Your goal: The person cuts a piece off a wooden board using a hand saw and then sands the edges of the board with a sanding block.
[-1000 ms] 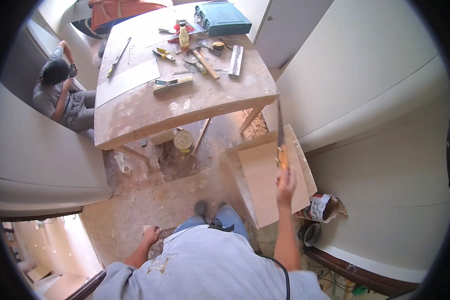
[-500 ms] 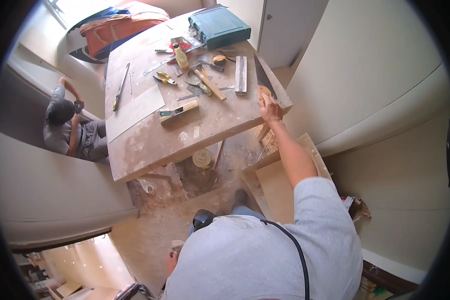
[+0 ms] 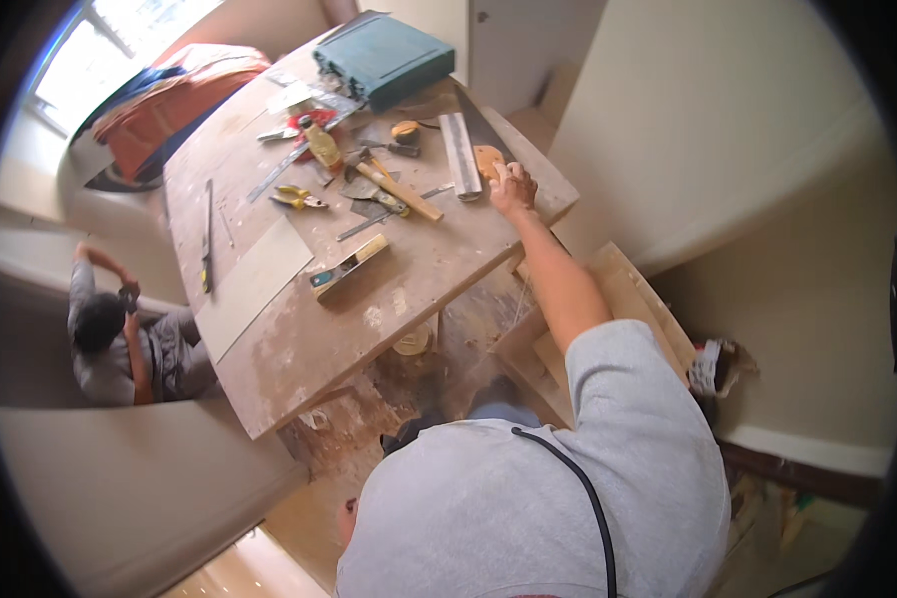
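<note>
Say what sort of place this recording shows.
Probably a makeshift carpentry workspace, perhaps a room under renovation: a stained wooden worktable carries a hammer, yellow-handled pliers and an orange-handled saw.

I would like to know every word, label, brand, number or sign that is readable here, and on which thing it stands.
None can be read.
Bottle: any print is too small and blurred.
Container by the wall: dark marks on its side, too blurred to read.
Case: no legible mark.
Saw: no legible mark.
</note>
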